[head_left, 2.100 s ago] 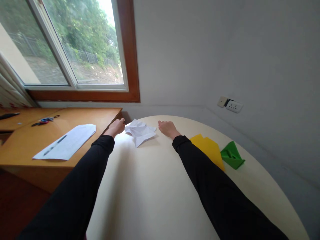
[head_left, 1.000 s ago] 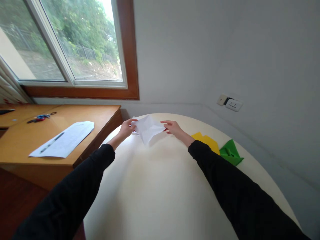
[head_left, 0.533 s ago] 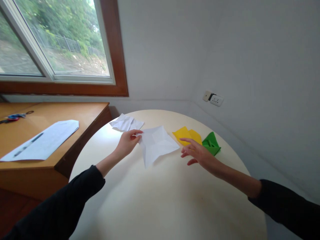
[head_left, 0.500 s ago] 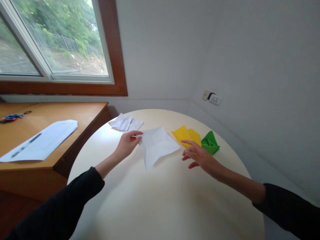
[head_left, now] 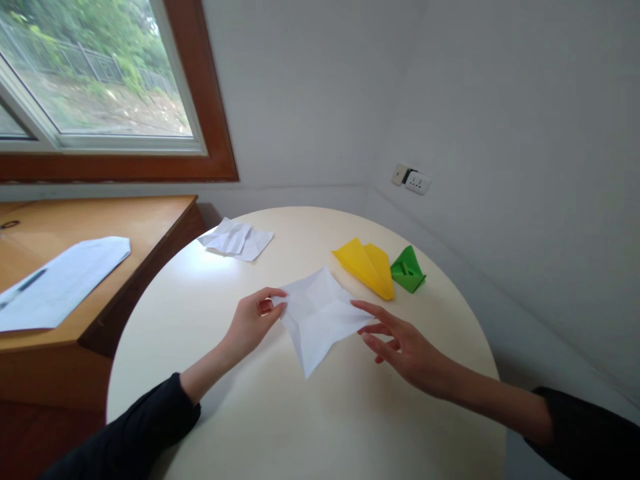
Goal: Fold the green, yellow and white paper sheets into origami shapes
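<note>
Your left hand (head_left: 253,323) pinches the creased white sheet (head_left: 320,317) mid-table by one corner while your right hand (head_left: 400,343), fingers spread, only brushes its far edge, so a tug could tear or skew it.

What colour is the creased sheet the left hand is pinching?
White, plain and unprinted. The creased sheet shows best in the head view, pinched by the left hand.

Black long sleeves, both pushed up forearms; left hand (head_left: 249,323), right hand (head_left: 409,346) bare.
</note>
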`<state>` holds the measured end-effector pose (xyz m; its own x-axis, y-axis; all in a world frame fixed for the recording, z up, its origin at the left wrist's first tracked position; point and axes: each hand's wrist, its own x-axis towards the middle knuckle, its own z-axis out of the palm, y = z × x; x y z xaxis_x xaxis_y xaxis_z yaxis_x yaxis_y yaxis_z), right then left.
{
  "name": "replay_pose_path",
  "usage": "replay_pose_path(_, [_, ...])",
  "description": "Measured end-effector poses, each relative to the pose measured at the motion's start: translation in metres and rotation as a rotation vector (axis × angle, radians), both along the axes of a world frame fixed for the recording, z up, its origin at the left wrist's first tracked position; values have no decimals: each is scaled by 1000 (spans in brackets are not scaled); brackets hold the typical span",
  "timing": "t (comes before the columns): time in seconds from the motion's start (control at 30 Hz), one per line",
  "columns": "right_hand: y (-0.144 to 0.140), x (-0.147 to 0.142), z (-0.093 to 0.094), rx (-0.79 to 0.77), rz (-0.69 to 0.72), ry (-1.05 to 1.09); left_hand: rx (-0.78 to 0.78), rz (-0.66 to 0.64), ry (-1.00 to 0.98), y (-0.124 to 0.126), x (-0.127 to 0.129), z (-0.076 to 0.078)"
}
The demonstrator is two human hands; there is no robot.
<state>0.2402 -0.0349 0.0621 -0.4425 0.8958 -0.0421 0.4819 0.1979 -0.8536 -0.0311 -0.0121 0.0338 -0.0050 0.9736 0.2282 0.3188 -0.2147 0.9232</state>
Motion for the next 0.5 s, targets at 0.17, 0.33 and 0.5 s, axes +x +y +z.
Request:
replay_pose_path(0.17, [6, -5, 0, -57, -57, 27, -27, -33, -58, -3, 4, -4])
replay_pose_path(0.33, [9, -7, 1, -52, -118, 12, -71, -52, -105, -4, 5, -7])
replay_pose_path(0.5, [10, -6, 1, -21, -150, 15, -92, -54, -136, -4, 3, -6])
